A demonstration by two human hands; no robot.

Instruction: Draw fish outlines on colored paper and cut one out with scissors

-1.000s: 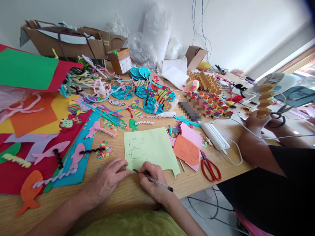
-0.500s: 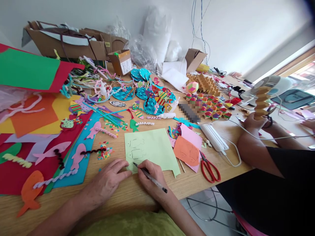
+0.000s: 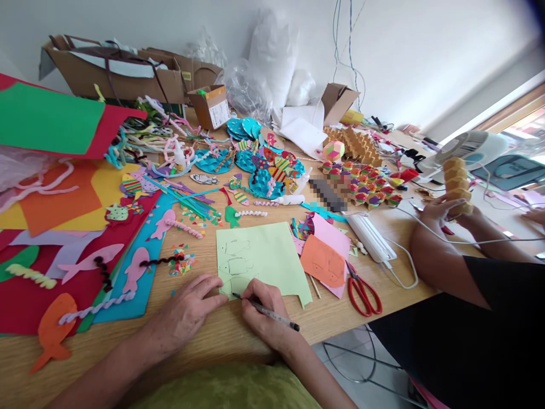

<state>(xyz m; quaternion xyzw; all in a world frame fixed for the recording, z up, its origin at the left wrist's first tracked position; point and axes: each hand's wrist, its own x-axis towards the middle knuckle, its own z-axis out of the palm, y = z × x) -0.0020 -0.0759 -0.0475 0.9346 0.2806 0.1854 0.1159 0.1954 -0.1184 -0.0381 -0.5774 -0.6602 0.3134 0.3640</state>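
Observation:
A pale green sheet of paper (image 3: 272, 255) lies before me, with pencil-thin fish outlines drawn down its left side. My right hand (image 3: 266, 312) pinches a pen (image 3: 275, 313), its tip on the lowest outline near the sheet's bottom edge. Resting beside that corner is my left hand (image 3: 187, 309), fingers stretched out and fingertips at the paper's lower left edge. Right of the sheet, an orange paper piece (image 3: 322, 261) with a drawn fish lies over pink paper. Red-handled scissors (image 3: 363, 292) rest near the table edge.
Fish cut-outs, such as an orange one (image 3: 53, 329), lie on coloured sheets (image 3: 80, 289) at left. Blue decorated discs (image 3: 215, 162) and painted egg-carton pieces (image 3: 370, 182) fill the middle. A white power strip (image 3: 371, 238) trails cable. At right, a co-worker's hands hold a tan ridged piece (image 3: 456, 184).
My right hand and the pen have shifted slightly right and down along the lowest fish outline. My left hand stays put. The co-worker has turned the tan piece.

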